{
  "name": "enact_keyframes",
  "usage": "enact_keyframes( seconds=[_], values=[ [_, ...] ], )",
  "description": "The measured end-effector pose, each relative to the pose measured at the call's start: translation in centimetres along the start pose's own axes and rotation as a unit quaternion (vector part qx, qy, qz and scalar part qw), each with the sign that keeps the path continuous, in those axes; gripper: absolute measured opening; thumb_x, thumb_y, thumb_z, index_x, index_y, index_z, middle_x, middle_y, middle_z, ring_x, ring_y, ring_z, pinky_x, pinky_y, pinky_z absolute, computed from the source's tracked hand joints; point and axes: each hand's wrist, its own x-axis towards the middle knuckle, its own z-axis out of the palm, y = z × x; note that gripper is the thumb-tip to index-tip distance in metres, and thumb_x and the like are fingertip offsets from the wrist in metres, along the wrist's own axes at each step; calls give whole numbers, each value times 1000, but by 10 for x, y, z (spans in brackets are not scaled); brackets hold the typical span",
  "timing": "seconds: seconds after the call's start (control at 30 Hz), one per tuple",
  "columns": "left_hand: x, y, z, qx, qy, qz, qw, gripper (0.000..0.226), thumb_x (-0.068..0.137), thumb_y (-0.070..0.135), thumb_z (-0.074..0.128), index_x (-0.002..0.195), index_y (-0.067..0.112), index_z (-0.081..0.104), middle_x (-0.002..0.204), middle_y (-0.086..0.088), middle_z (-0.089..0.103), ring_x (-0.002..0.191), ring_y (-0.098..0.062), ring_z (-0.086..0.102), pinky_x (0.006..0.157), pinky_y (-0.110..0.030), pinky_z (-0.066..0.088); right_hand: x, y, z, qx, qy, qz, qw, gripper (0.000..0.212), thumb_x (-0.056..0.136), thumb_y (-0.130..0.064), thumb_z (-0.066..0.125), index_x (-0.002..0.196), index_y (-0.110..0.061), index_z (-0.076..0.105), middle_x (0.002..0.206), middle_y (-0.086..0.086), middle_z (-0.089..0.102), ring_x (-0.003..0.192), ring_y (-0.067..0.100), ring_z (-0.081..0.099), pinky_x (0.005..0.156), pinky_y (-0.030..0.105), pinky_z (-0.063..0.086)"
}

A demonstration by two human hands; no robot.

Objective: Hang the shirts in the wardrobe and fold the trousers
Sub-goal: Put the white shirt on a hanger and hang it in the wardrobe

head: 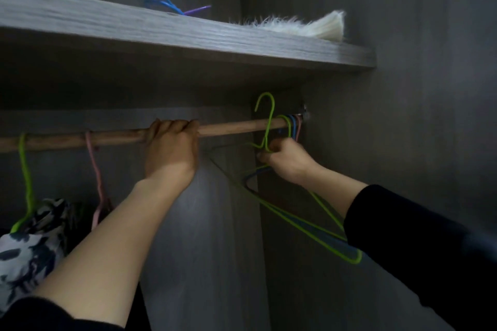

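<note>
Inside a dim grey wardrobe, seen from below the shelf [188, 32], I look up along a wooden rail [231, 127] that runs across the view from left to right. I see the left hand [172, 142] hooked over the middle of the rail, its grip clamped round the wood with the fingers curled over the top. The right hand [285, 160] is near the rail's right end and just under it, its grip pinched shut on the neck of a green hanger [271, 115]. From that grip the hanger's hook rises up and slightly left, with its curve above the rail and not resting on it. The frame trails down and to the right towards the black sleeve [403, 236], so the hanger's long axis lies on a slant. Close behind the grip, a bunch of hangers [291, 125] in green, blue and pink sits hooked on the rail by the end bracket, and I cannot tell whether their frames are tangled with the held one. A patterned garment [32, 236] already hangs far left on another green hanger, well away from both hands; I see no loose shirt or trousers. I judge the right hand nearer and the hanger free to come towards me.
</note>
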Motion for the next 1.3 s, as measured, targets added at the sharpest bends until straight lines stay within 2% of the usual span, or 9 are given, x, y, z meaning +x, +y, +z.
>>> enact_keyframes(
  seconds=[0.17, 0.3, 0.43, 0.53, 0.7, 0.77, 1.0, 1.2, 1.3],
  values=[
    [-3, 0, 3, -16, 10, -3, 1000, 41, 81, 17, 44, 113, 4, 67, 99, -17, 68, 92, -40, 57, 101, -46, 31, -4, -13, 20, 33, 31, -22, 999, 39, 98, -34, 51, 61, -19, 48, 58, -5, 43, 68, 16, 44, 50, 24, 32],
    [-7, 3, -5, -29, -30, -8, 999, 55, 80, 25, 37, 125, 5, 59, 118, -17, 63, 109, -38, 51, 109, -44, 21, -28, -13, 28, 23, 9, -24, 999, 38, 98, -33, 49, 65, -15, 53, 58, 0, 48, 63, 19, 47, 56, 27, 33],
    [-15, 12, -14, -57, -82, -36, 994, 56, 88, 23, 45, 141, 8, 41, 148, -14, 38, 139, -30, 27, 116, -39, 8, -63, -7, 20, 2, -25, -18, 1000, 40, 97, -32, 51, 75, 0, 60, 59, 4, 52, 57, 19, 50, 58, 29, 40],
    [-25, 40, -26, -117, -107, -69, 985, 60, 87, 20, 55, 143, 9, 37, 153, -16, 28, 143, -31, 17, 118, -41, 13, -94, -3, -4, -9, -49, -23, 998, 38, 98, -31, 51, 72, -5, 58, 57, 2, 52, 52, 15, 50, 57, 28, 42],
    [-61, 115, -62, -238, -137, -93, 957, 49, 92, 21, 51, 139, 13, 43, 151, -18, 28, 140, -33, 20, 113, -40, 20, -161, 12, -59, -1, -52, -2, 999, 35, 97, -30, 52, 65, -15, 55, 54, -2, 56, 39, 7, 50, 42, 16, 38],
    [-80, 150, -78, -277, -134, -86, 948, 45, 92, 19, 51, 136, 15, 46, 153, -15, 25, 142, -29, 17, 114, -37, 18, -194, 22, -86, 12, -54, 10, 998, 30, 97, -27, 52, 72, -13, 59, 55, -2, 56, 38, 6, 50, 40, 15, 38],
    [-157, 295, -152, -392, -86, -74, 913, 28, 88, 14, 51, 115, 12, 61, 141, -9, 44, 131, -24, 34, 106, -29, 25, -334, 78, -203, 49, -67, 106, 991, 22, 95, -19, 57, 89, -1, 69, 55, -1, 57, 40, 8, 49, 39, 20, 38],
    [-223, 433, -193, -470, -164, -33, 867, 26, 89, 19, 47, 110, 12, 60, 134, -9, 49, 129, -23, 38, 104, -27, 28, -459, 136, -300, 52, -57, 220, 973, 25, 93, -12, 61, 67, -9, 64, 45, -6, 52, 39, 10, 42, 37, 19, 35],
    [-270, 518, -207, -531, -230, -36, 814, 24, 88, 16, 49, 108, 11, 61, 132, -10, 51, 128, -24, 39, 101, -20, 24, -526, 174, -346, 41, -23, 281, 958, 13, 91, -5, 61, 82, -9, 68, 50, -1, 54, 40, 8, 45, 38, 18, 38]
  ],
)
